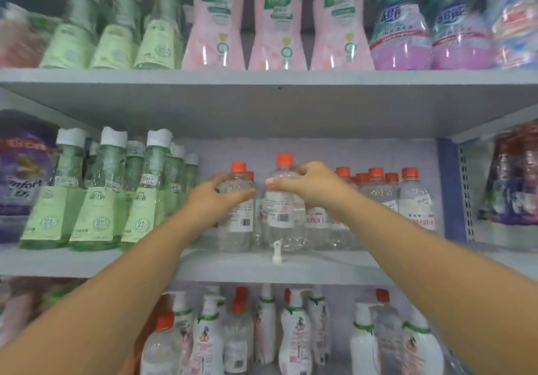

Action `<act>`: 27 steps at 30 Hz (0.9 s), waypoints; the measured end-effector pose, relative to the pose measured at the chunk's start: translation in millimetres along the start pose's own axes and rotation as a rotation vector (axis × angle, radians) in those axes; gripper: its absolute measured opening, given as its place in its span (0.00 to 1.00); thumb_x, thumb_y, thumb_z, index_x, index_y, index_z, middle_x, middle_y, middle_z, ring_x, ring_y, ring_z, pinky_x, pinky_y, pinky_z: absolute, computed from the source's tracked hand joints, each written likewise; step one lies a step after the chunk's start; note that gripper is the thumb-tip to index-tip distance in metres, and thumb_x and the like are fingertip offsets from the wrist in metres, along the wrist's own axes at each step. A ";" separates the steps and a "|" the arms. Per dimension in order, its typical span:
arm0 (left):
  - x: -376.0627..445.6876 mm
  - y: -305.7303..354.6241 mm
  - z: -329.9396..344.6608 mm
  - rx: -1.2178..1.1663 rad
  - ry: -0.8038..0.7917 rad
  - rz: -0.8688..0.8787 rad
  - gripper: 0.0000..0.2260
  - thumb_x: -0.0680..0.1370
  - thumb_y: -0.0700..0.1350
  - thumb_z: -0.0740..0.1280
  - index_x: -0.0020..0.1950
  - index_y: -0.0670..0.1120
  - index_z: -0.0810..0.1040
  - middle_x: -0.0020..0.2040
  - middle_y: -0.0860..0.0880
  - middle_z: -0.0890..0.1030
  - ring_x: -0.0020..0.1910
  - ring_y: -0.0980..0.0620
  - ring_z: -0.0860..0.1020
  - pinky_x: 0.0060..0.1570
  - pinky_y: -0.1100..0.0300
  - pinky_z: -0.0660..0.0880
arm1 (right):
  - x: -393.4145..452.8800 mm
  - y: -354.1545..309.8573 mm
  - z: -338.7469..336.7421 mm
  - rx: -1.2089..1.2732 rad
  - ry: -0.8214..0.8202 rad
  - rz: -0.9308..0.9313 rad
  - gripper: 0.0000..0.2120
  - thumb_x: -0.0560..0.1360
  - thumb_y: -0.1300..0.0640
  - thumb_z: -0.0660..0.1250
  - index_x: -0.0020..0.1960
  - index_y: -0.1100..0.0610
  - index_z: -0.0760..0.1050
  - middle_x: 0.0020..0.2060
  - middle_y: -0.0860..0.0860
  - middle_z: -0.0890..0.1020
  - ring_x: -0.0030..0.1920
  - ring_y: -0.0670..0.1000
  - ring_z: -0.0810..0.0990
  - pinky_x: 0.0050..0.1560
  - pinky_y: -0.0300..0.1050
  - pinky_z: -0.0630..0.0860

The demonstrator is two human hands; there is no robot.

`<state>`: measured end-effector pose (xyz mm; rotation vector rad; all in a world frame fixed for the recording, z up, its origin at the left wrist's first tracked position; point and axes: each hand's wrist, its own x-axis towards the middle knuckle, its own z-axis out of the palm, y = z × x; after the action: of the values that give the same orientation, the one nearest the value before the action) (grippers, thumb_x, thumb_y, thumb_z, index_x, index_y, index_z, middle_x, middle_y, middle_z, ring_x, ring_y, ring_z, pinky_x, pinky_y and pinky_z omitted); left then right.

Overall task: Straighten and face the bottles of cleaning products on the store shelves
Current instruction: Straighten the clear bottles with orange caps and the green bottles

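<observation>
Two clear orange-capped bottles stand upright at the front of the middle shelf, the left hand wrapped around the left bottle and the right hand wrapped around the right bottle, both barcode labels facing outward, more orange-capped bottles just right.

We have one head-worn wide-angle view — close to the grey middle shelf board, facing it squarely, forearms entering from five and seven o'clock.
</observation>
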<state>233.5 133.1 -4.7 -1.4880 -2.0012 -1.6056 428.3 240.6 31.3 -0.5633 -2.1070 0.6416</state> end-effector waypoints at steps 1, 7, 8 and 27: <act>4.7 -3.6 0.7 0.034 -0.019 -0.011 0.36 0.69 0.71 0.73 0.74 0.61 0.71 0.58 0.51 0.79 0.40 0.58 0.79 0.28 0.65 0.73 | 3.4 1.4 6.0 -0.060 0.005 -0.009 0.41 0.64 0.32 0.78 0.70 0.53 0.76 0.61 0.48 0.83 0.55 0.50 0.82 0.49 0.45 0.78; 25.3 -13.0 6.3 0.189 -0.136 -0.014 0.38 0.71 0.75 0.66 0.77 0.62 0.64 0.48 0.53 0.80 0.40 0.53 0.83 0.34 0.59 0.81 | 23.1 -5.7 25.7 -0.293 0.117 -0.060 0.40 0.66 0.35 0.78 0.70 0.53 0.68 0.44 0.46 0.79 0.40 0.44 0.78 0.36 0.44 0.77; 27.6 -12.8 6.2 0.214 -0.171 -0.009 0.39 0.71 0.76 0.64 0.78 0.62 0.63 0.48 0.52 0.80 0.40 0.52 0.83 0.33 0.58 0.82 | 26.1 -7.5 27.7 -0.337 0.117 -0.085 0.45 0.67 0.37 0.79 0.75 0.51 0.62 0.44 0.47 0.79 0.38 0.45 0.80 0.33 0.44 0.77; 46.5 -36.8 5.8 -0.172 -0.188 0.020 0.24 0.76 0.49 0.73 0.71 0.62 0.74 0.57 0.57 0.81 0.52 0.58 0.82 0.50 0.61 0.79 | 67.5 -19.7 10.7 -0.847 -0.160 -0.036 0.35 0.68 0.30 0.73 0.66 0.47 0.70 0.57 0.46 0.78 0.54 0.53 0.77 0.51 0.50 0.76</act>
<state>185.2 167.6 0.0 -1.7760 -1.9771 -1.7259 379.6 262.9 78.0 -0.9418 -2.4923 -0.2826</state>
